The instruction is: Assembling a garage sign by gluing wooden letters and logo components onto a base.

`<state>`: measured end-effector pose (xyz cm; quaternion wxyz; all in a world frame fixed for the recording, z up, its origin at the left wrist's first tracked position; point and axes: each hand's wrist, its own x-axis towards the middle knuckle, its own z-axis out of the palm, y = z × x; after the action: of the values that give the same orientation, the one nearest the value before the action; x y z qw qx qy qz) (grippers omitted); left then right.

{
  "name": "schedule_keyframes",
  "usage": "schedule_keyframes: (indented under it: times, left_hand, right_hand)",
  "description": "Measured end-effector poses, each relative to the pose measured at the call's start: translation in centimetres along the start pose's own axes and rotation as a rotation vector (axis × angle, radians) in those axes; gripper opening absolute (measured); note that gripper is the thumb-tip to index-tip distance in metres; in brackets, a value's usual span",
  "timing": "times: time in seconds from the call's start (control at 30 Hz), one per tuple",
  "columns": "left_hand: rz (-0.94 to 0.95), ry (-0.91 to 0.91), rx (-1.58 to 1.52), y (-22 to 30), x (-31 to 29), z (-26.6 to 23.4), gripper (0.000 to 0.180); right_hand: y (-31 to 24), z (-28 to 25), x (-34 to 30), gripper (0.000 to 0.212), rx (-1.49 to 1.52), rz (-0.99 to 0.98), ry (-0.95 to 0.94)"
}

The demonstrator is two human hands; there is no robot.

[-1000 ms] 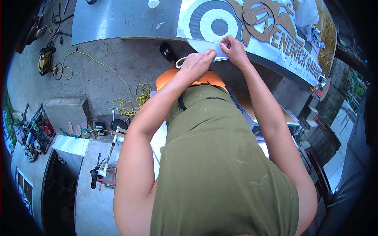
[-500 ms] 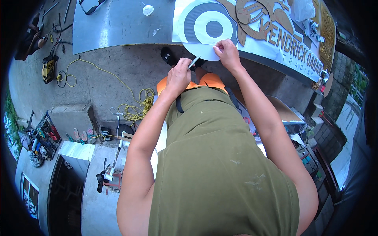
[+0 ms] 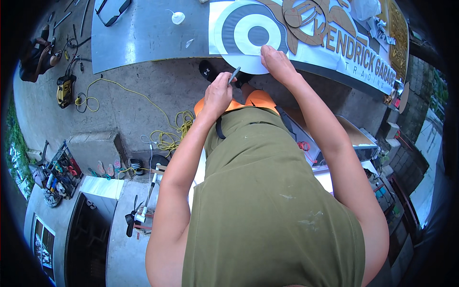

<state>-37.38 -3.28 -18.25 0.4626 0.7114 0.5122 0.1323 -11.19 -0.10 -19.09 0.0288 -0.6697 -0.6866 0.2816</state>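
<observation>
My left hand (image 3: 218, 94) is closed around a slim grey pen-like tool (image 3: 234, 75), its tip pointing up and right over the gap before the table. At the table's front edge my right hand (image 3: 278, 64) is curled, fingertips together at the right part of a round white piece (image 3: 244, 63); what they pinch is hidden. This piece juts past the edge, under a white sheet (image 3: 217, 40) printed with grey and white rings. Brown cut-out shapes (image 3: 306, 21) and a white sheet with large brown lettering (image 3: 354, 62) lie to the right.
On the metal tabletop (image 3: 143, 36) are dark glasses (image 3: 113, 13) and a small white bottle (image 3: 178, 17). A yellow cord (image 3: 174, 136) loops over the floor beside a yellow-black machine (image 3: 65, 91). Another person (image 3: 38, 60) crouches at far left. A gold ornate panel (image 3: 398, 43) stands right.
My right hand has turned and moved slightly up and right, its fingertips now higher on the round piece. My left hand keeps the tool and has shifted little. The view has moved slightly.
</observation>
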Motion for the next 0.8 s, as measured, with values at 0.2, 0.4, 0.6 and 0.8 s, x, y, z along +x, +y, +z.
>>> schedule_keyframes:
  times: [0.2,0.4,0.6,0.8]
  left_hand:
    - [-0.093,0.009,-0.155,1.2,0.2,-0.3,0.011]
    - [-0.219,0.197,-0.640,3.5,1.5,1.5,0.021]
    - [-0.175,0.132,-0.791,8.3,2.6,4.3,0.030]
    - [-0.075,-0.093,-0.903,9.8,2.6,5.9,0.032]
  right_hand:
    - [0.2,-1.1,-1.6,0.025,0.088,-0.062,0.045]
    - [-3.4,-2.6,-7.7,0.023,0.586,0.266,-0.059]
    - [-5.4,-0.9,-12.2,0.022,1.021,0.297,-0.162]
    - [-2.9,0.0,-14.3,0.020,1.024,0.398,-0.032]
